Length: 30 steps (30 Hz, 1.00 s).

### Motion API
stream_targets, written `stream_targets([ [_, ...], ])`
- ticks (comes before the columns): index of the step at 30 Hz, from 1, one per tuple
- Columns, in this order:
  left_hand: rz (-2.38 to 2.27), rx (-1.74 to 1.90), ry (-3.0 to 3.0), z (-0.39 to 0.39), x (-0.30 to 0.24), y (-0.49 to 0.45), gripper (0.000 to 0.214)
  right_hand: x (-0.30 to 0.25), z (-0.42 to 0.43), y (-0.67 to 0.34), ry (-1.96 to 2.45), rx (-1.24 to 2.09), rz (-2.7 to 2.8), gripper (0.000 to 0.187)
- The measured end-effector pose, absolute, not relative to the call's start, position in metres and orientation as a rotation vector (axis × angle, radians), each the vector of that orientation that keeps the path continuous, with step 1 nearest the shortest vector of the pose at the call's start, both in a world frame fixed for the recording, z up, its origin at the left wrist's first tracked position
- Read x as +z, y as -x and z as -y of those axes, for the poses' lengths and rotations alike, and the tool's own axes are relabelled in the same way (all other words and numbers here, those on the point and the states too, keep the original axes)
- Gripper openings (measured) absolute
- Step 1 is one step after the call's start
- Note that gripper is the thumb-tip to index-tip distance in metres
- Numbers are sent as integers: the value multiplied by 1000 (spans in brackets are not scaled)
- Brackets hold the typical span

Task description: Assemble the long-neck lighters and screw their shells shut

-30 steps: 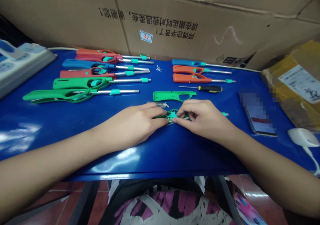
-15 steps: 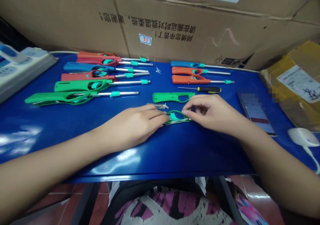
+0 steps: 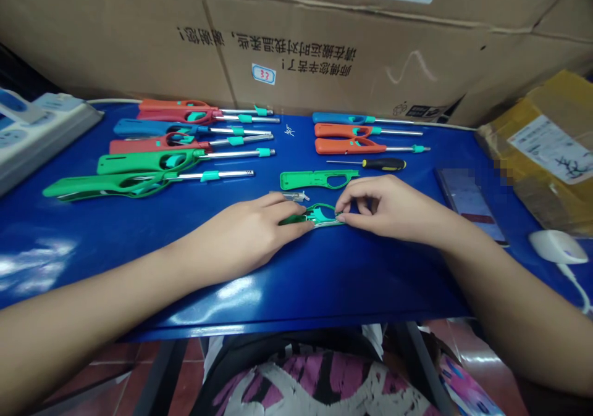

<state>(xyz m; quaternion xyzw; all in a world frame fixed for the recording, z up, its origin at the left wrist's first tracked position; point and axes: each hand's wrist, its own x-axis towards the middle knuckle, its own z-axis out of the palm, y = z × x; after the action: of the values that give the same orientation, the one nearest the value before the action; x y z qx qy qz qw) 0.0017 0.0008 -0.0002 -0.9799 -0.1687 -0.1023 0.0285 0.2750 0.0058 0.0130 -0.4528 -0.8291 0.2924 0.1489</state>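
Observation:
My left hand (image 3: 252,234) lies over the left part of an opened green lighter handle half (image 3: 319,209) on the table, its fingers closed on it. Teal trigger and thin wire show inside the handle half. At its right end, my right hand (image 3: 373,206) pinches thumb and forefinger together; a tiny dark part seems to be between them, too small to name. Just beyond my left fingers lies a small clear part (image 3: 295,196) with a metallic end. Behind both hands rests the other green handle half (image 3: 303,180), loose and lying flat.
Several assembled lighters (image 3: 152,162) lie in a row at left, with orange and blue lighters (image 3: 347,147) further right. Near them are a black-yellow screwdriver (image 3: 380,163), a phone (image 3: 466,200), a white mouse (image 3: 557,247), a taped parcel (image 3: 556,150), a power strip (image 3: 37,132) and a large carton (image 3: 139,45).
My right thumb and forefinger have shifted slightly left along the handle half. My left fingers have parted a little, showing more of it. The whole view has drifted slightly.

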Motion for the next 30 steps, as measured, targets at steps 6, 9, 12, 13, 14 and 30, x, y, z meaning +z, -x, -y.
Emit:
stream_targets([
  [6, 591, -524, 3084, -1, -8, -3, 32, 13, 1, -268, 1059, 627, 2472, 13],
  [9, 687, -684, 3123, -2, -11, -4, 29, 10, 4, -267, 971, 580, 2634, 15],
  [12, 807, -822, 3114, -8, -7, -3, 27, 7, 4, -268, 985, 515, 2709, 11],
  [13, 860, -836, 3086, -12, -5, -2, 26, 7, 3, -268, 989, 505, 2711, 10],
  [14, 910, -823, 3053, -16, -3, 0, 24, 7, 3, -269, 992, 503, 2711, 9],
  [30, 1453, -569, 3225, -29, 3, 8, 29, 10, 5, -266, 1029, 556, 2707, 2],
])
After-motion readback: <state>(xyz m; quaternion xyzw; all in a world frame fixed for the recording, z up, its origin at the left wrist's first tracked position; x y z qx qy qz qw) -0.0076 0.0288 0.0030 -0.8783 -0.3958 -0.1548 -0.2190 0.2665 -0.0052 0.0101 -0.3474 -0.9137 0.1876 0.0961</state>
